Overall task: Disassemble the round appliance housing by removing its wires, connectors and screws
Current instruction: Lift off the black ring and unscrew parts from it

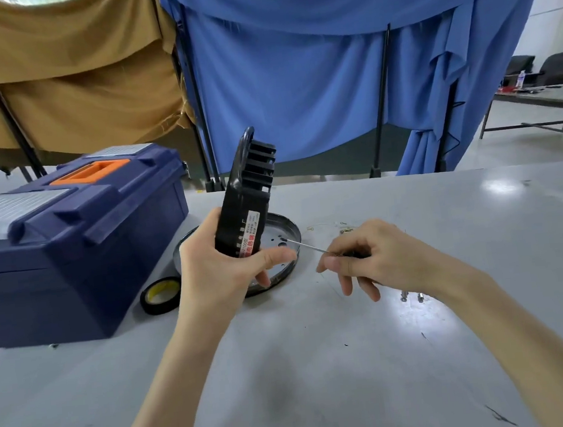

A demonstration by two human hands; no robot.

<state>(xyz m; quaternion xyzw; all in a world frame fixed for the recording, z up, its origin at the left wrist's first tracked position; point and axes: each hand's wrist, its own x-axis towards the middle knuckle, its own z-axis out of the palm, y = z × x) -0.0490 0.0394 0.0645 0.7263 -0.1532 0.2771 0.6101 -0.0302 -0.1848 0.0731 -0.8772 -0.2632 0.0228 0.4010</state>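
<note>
While left hand (225, 270) grips upright black ribbed plastic housing (246, 203), right hand (377, 255) pinches thin metal-shafted screwdriver (305, 246) — tip over round dark metal plate (283, 228), grey table (322, 364).

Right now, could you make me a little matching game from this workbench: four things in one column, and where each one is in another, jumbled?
Things:
1. black housing
2. toolbox
3. tape roll
4. screwdriver

Places:
A. flat on the table in front of the toolbox
B. pinched in the right hand
C. held upright by the left hand over a round metal plate
D. standing at the table's left side, lid shut

Pairs: 1-C, 2-D, 3-A, 4-B
</note>
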